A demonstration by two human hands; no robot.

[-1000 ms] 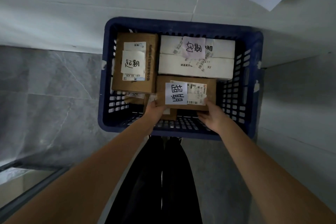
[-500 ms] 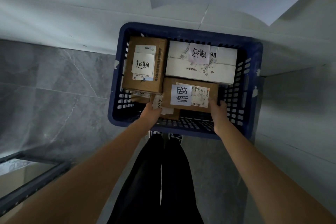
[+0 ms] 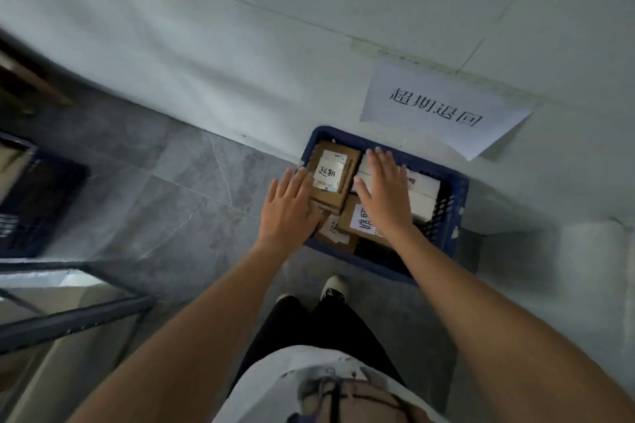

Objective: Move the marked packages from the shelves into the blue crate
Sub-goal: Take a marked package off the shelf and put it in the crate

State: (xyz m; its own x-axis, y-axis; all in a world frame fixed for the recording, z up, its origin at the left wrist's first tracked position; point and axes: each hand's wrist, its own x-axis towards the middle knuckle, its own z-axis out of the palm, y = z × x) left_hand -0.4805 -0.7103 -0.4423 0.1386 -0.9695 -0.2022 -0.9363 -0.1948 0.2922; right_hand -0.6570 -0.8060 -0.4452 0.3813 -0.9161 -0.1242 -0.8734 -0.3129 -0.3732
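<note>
2 hands hovered flat, fingers spread, empty: left hand (image 3: 287, 206) beside the labelled cardboard box (image 3: 335, 178), right hand (image 3: 385, 194) over white boxes (image 3: 424, 194) in the blue crate (image 3: 457, 213).

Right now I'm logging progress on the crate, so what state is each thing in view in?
blue crate: on the floor against the wall, holding several packages.
tall brown package: in the crate, label up.
white package: in the crate, partly behind the right hand.
low brown package: in the crate, label up.
left hand: open, holding nothing.
right hand: open, holding nothing.
paper sign: stuck flat to the wall.
</note>
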